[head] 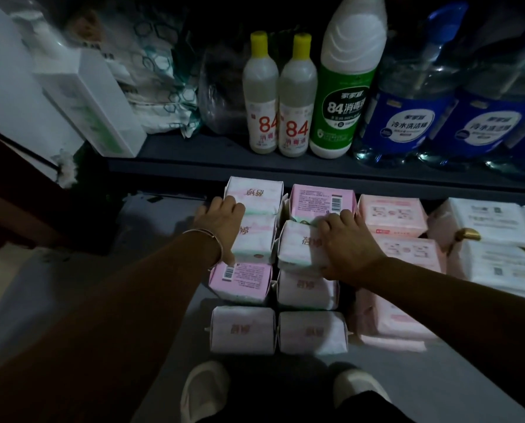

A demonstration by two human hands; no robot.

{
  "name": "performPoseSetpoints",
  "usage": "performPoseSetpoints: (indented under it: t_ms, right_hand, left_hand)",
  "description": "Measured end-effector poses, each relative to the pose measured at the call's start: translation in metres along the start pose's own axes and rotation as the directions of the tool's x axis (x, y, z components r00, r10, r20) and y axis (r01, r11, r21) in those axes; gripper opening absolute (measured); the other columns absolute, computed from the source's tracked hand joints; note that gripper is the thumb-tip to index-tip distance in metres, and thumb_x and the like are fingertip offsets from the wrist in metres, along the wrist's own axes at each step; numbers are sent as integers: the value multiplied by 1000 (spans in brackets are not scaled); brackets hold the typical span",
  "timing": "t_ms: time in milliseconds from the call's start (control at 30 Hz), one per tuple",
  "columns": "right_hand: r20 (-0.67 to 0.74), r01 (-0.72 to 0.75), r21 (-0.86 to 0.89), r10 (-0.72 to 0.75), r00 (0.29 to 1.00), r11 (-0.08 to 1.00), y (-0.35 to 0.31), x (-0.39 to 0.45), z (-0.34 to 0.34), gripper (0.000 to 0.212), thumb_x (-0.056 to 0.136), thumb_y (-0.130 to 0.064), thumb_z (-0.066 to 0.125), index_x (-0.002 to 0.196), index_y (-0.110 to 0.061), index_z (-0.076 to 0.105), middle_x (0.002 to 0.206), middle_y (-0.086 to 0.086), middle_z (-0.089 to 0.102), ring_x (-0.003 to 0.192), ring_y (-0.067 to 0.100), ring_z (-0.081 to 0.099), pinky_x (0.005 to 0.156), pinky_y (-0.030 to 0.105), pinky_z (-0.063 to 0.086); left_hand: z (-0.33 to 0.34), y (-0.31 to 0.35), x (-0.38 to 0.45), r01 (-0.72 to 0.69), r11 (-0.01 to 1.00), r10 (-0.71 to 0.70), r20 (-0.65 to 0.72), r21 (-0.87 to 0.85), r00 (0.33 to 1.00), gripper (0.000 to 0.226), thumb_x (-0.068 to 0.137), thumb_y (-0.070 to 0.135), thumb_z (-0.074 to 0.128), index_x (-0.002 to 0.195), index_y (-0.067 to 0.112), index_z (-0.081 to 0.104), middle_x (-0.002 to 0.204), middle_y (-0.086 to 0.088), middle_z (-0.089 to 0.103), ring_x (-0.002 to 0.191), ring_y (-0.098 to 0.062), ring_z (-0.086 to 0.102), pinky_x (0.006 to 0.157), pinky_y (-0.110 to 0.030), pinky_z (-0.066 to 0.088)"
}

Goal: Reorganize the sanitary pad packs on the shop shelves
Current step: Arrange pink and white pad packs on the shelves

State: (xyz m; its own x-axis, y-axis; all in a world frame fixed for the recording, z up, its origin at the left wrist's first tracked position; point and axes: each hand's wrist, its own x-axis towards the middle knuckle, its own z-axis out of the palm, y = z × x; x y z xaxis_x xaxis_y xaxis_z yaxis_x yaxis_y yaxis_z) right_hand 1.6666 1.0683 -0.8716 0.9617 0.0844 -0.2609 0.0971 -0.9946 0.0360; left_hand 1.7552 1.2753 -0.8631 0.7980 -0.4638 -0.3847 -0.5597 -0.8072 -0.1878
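Head view: the left hand (224,219) lies on the left column of sanitary pad packs (252,236), fingers curled over a pack's outer edge, with bare floor (151,227) beyond. The right hand (345,239) grips a white pack (301,247) in the next column; pink packs (392,216) crowd just beyond it, under the dark shelf edge (316,174)

soft glossy plastic-wrapped pad packs (313,331); smooth plastic bottles (260,96); shiny metal bangle (212,236)
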Motion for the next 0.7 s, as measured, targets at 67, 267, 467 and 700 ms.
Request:
performPoseSetpoints:
  t_ms: [67, 267, 467, 700]
  right_hand:
    - [5, 2, 34, -2, 1000, 999, 2, 0, 1, 86, 75, -49, 69, 141, -15, 26, 140, 7, 37, 125, 25, 34, 110, 40, 29]
    - [59, -18, 246, 3, 998, 969, 5, -3, 0, 73, 74, -45, 71, 133, -17, 37, 129, 6, 48, 117, 21, 42, 106, 37, 34]
    - [216, -173, 708, 23, 976, 685, 29, -5, -39, 60, 71, -29, 80, 119, -12, 48, 113, -2, 57, 99, 17, 55, 80, 23, 49]
    - [176, -156, 865, 4, 984, 476, 52, -21, -133, 39, 73, -14, 76, 108, -14, 59, 101, -1, 66, 92, 16, 64, 68, 18, 49]
  left_hand:
    - [3, 2, 1, 8, 999, -6, -42, 49, 999, 87, 64, 38, 81, 132, 15, 31, 132, -6, 33, 120, -24, 34, 99, -39, 34]
    - [13, 8, 4, 2, 1000, 0, -75, 29, 997, 73, 72, 30, 75, 129, 16, 31, 130, -6, 40, 119, -24, 37, 99, -38, 33]
    - [-32, -11, -7, 105, 886, -16, 196, -451, 981, 72, 63, 19, 81, 124, 16, 45, 116, -4, 53, 104, -21, 53, 83, -32, 50]
    - [-138, -39, -39, 73, 793, 52, 187, -604, 981, 43, 69, 19, 79, 105, 20, 57, 98, -1, 66, 89, -20, 65, 79, -32, 54]
